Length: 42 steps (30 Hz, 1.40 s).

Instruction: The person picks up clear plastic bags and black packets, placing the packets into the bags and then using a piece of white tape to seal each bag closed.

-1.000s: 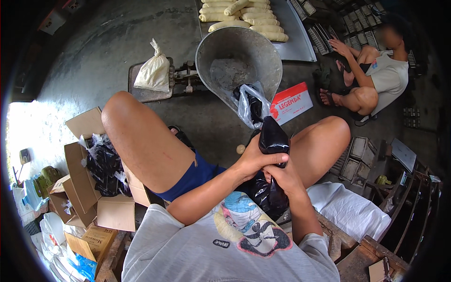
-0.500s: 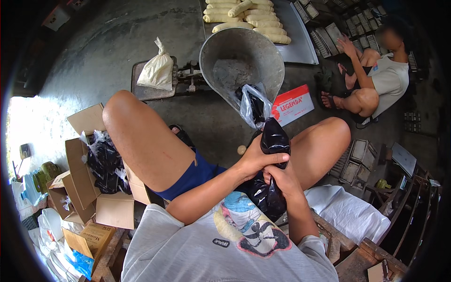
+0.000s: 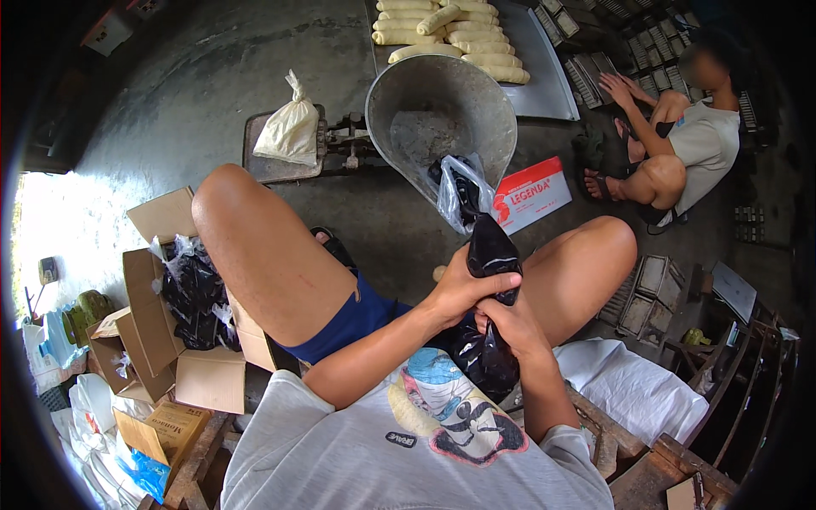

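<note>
Between my knees, both hands grip a glossy black plastic bag. My left hand wraps round its upper part from the left. Just below, my right hand closes on its middle, with the thumbs near each other. The bag's lower part bulges over my lap. Its upper end points away from me and meets a clear plastic bag with black contents; whether the two are joined I cannot tell. That clear bag lies over the lip of a large grey metal scoop pan.
The pan stands by a scale with a tied bag of pale powder. Pale dough rolls lie on a metal tray. A red-and-white box is right of the pan. An open carton holds black bags. A person sits at right.
The view has shifted slightly. My hands keep the same grip on the black bag. The other person's hands have come closer together.
</note>
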{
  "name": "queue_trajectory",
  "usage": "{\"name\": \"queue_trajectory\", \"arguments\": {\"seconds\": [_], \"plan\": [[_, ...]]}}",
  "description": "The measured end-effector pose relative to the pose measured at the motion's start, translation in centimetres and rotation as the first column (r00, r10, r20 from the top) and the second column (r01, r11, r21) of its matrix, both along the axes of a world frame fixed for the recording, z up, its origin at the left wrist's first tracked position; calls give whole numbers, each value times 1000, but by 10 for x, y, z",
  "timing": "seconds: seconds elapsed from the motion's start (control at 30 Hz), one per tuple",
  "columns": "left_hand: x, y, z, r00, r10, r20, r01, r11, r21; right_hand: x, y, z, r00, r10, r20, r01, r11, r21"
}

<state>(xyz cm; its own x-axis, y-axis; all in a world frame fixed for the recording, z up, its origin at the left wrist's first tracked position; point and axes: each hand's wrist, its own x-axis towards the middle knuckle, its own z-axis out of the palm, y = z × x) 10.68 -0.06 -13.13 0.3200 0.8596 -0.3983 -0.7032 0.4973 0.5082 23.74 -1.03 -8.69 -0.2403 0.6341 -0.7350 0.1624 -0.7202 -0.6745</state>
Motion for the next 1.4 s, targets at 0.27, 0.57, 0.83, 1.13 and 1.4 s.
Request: {"name": "queue_trajectory", "arguments": {"seconds": [0.27,0.57,0.83,1.13,1.4], "plan": [[-24,-16,22,912,217,-348,-90,934,346,12,-7,20,910,410,60,-396,818,416],[-82,-18,-8,519,485,-703,-282,874,395,-74,29,-80,836,547,40,-496,723,481],[-75,25,-213,103,120,-987,-424,903,66,-91,48,-305,662,480,576,-725,607,327],[-81,51,-228,109,416,-903,-455,828,327,-107,57,-284,826,84,558,-473,642,603],[-86,56,-258,263,520,-813,-581,758,297,-97,61,-294,866,49,498,-435,566,700]]}}
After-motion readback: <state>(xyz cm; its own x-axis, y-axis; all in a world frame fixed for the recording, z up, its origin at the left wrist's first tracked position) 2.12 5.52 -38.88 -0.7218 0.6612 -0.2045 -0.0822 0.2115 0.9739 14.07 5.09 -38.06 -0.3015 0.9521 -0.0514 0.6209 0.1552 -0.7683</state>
